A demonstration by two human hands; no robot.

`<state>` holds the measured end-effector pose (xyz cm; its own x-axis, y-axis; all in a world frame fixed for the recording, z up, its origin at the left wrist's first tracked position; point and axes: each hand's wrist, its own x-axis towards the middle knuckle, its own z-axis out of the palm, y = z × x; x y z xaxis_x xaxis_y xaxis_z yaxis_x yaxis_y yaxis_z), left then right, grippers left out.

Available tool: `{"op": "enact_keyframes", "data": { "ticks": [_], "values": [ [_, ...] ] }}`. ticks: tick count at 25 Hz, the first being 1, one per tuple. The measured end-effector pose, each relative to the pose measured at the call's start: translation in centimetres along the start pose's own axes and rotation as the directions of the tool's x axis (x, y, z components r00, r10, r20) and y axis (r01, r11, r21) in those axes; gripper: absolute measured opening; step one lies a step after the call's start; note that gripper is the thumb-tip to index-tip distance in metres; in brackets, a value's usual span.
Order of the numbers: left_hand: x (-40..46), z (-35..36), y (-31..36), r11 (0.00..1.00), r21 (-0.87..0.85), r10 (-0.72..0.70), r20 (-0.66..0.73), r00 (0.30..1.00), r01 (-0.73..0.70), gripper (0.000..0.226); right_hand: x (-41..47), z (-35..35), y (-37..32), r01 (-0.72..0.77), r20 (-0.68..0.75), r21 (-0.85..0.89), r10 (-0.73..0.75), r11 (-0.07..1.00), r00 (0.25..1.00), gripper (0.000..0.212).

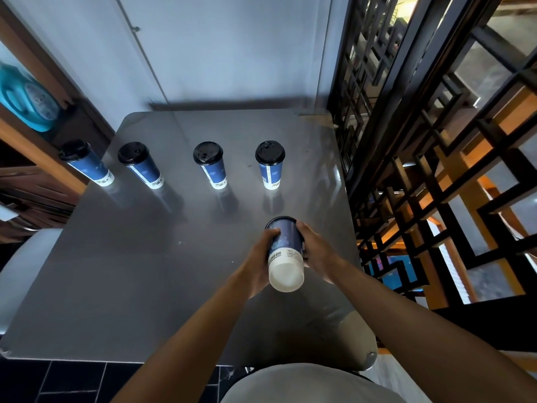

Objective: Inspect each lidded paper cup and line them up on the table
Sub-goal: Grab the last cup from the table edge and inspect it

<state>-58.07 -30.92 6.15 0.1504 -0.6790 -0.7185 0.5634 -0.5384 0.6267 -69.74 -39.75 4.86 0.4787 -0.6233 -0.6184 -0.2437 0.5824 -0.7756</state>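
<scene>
Grey glossy table, four upright blue paper cups, a fifth cup in both hands.

Four blue paper cups with black lids stand in a row across the far half. Near right, above the table, the left hand and right hand clasp a tilted blue cup from either side, white base toward the camera.

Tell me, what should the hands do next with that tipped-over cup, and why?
Probably turn the held cup upright. Both the left hand and right hand grip it with its white bottom facing the camera, while four cups already stand lids-up in a row on the table.
</scene>
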Motion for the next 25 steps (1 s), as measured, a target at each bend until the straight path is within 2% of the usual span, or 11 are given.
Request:
{"op": "enact_keyframes", "data": {
  "ticks": [2, 5, 7, 9, 10, 13, 16, 17, 21, 23, 25],
  "values": [
    [-0.4, 0.3, -0.4, 0.999, -0.049, -0.015, 0.000, 1.000, 0.015, 0.047, 0.1, -0.2, 0.1, 0.004, 0.008, -0.011, -0.004, 1.000, 1.000, 0.034],
    [-0.7, 0.5, -0.6, 0.992, -0.113, -0.057, 0.013, 0.998, 0.058, 0.053, 0.1, -0.3, 0.0, 0.030, 0.013, -0.050, -0.029, 0.998, 0.999, 0.037],
    [-0.4, 0.5, -0.4, 0.996, -0.091, -0.023, -0.015, 1.000, 0.022, 0.073, 0.1, -0.2, -0.1, 0.043, 0.002, -0.051, -0.043, 0.998, 0.999, 0.036],
    [0.5, 0.5, -0.7, 0.999, 0.030, 0.017, -0.066, 0.998, -0.015, 0.107, 0.3, -0.1, 0.1, 0.063, -0.026, -0.056, -0.065, 0.996, 0.998, 0.036],
    [1.3, 0.2, -1.2, 0.996, 0.080, 0.043, -0.109, 0.993, -0.034, 0.115, 0.4, -0.1, 0.2, 0.076, -0.040, -0.057, -0.078, 0.995, 0.996, 0.036],
    [1.3, 0.0, -1.4, 0.996, 0.081, 0.051, -0.120, 0.991, -0.041, 0.105, 0.7, -0.3, 0.6, 0.097, -0.040, -0.053, -0.099, 0.994, 0.994, 0.037],
    [-1.0, 0.8, -0.4, 0.998, -0.060, 0.022, -0.041, 0.999, -0.024, 0.068, 0.3, -0.3, 0.4, 0.071, -0.019, -0.017, -0.072, 0.997, 0.997, 0.037],
    [-1.0, 0.7, -0.5, 0.994, -0.109, 0.016, -0.026, 1.000, -0.019, 0.063, 0.3, -0.2, 0.4, 0.065, -0.020, 0.007, -0.065, 0.998, 0.998, 0.037],
    [-1.0, 1.1, -0.5, 0.977, -0.213, 0.026, -0.006, 1.000, -0.027, 0.104, 0.7, 0.0, 0.4, 0.089, -0.035, 0.042, -0.087, 0.995, 0.996, 0.034],
    [-0.6, 1.1, -0.5, 0.980, -0.198, 0.007, -0.014, 1.000, -0.010, 0.099, 0.7, 0.0, 0.3, 0.097, -0.027, 0.031, -0.096, 0.995, 0.995, 0.033],
    [0.2, 0.8, -0.9, 0.996, -0.093, -0.001, -0.034, 0.999, -0.002, 0.094, 0.7, 0.0, 0.2, 0.121, -0.020, -0.019, -0.122, 0.992, 0.992, 0.032]
  ]
}}
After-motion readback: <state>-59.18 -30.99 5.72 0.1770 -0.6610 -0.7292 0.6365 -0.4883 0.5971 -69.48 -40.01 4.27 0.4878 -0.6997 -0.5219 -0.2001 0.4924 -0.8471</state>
